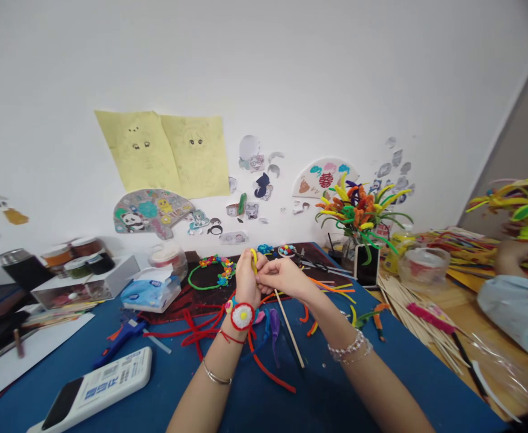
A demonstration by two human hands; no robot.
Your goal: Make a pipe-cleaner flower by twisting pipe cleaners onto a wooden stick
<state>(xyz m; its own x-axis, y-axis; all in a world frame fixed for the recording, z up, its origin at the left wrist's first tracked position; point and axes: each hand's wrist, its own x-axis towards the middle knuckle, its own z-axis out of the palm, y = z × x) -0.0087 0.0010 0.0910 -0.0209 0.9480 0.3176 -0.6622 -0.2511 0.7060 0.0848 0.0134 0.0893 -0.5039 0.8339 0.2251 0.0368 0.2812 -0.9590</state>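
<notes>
In the frame's centre, the left hand (246,275) is holding a yellow strip (254,260) in curled fingers; just beside, the right hand (285,276) is bending half closed, its grip I cannot tell.

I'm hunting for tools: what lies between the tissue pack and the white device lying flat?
A blue glue gun lies there on the blue tabletop, in the head view.

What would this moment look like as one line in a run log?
left hand: holding yellow strip; right hand: close beside left hand; nearby: wooden stick, red pipe cleaners; surface: blue tabletop
</notes>
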